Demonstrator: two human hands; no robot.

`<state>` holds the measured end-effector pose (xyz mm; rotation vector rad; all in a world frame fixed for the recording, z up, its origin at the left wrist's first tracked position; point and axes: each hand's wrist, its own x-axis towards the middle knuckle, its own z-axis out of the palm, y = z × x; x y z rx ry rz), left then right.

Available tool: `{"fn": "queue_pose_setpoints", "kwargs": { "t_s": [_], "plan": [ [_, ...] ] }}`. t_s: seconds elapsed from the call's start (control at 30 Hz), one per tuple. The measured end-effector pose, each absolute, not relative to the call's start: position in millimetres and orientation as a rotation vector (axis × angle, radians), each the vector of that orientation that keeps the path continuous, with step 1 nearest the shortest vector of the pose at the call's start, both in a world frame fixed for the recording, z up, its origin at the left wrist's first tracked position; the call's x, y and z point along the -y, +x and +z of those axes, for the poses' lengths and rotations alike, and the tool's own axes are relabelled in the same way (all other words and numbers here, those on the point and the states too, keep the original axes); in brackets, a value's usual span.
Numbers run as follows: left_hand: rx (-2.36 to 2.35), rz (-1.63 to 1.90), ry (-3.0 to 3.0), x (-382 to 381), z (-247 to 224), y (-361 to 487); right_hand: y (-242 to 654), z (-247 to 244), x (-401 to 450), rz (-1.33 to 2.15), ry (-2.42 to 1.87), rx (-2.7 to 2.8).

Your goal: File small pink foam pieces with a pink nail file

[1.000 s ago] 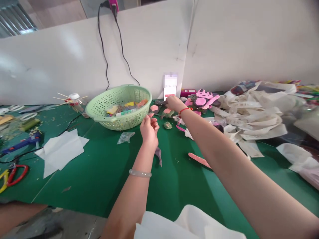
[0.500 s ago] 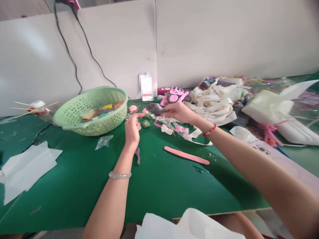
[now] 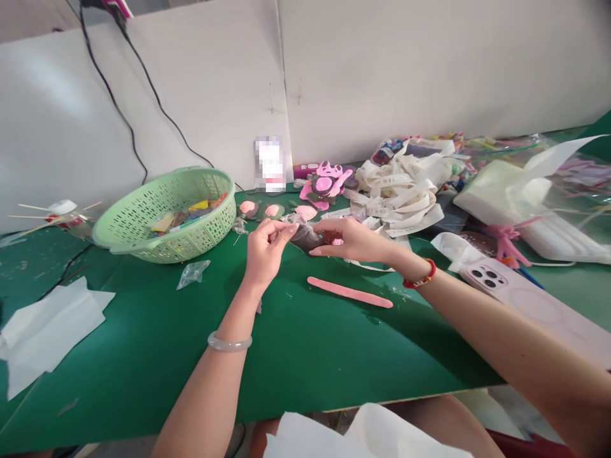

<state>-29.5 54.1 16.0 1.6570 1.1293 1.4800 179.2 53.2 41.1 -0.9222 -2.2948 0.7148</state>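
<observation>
A small dark grey piece wrapped in clear plastic film (image 3: 305,238) sits between my two hands, just above the green table mat (image 3: 305,343). My left hand (image 3: 266,251) pinches the film at the piece's left end between thumb and fingers. My right hand (image 3: 348,240) holds the piece's right side with its fingertips. A pink stick (image 3: 350,292) lies on the mat below my right hand. Round pink-and-dark foam pieces (image 3: 272,210) lie just beyond my hands.
A light green perforated basket (image 3: 186,238) holds colourful scraps at the left. Beyond it stand a pink foam cutout (image 3: 323,184) and a heap of white printed ribbons (image 3: 401,191). A phone in a pink case (image 3: 525,305) lies at the right, with white paper sheets (image 3: 48,331) at the left.
My left hand has come up and closed on the film around the dark piece, which my right hand held alone before. The piece has dropped lower, and the view has tilted slightly.
</observation>
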Motion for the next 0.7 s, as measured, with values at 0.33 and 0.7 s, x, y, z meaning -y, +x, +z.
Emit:
{"fn": "queue_pose_setpoints", "kwargs": {
  "t_s": [0.33,0.7],
  "plan": [
    [-1.110,1.539,1.738,-42,31,-30,167,33,-46,1.031,-0.868,2.061],
    [-0.863,1.555,1.961,-36,34,-33,168,31,-47,1.292,-0.756,1.934]
  ]
}}
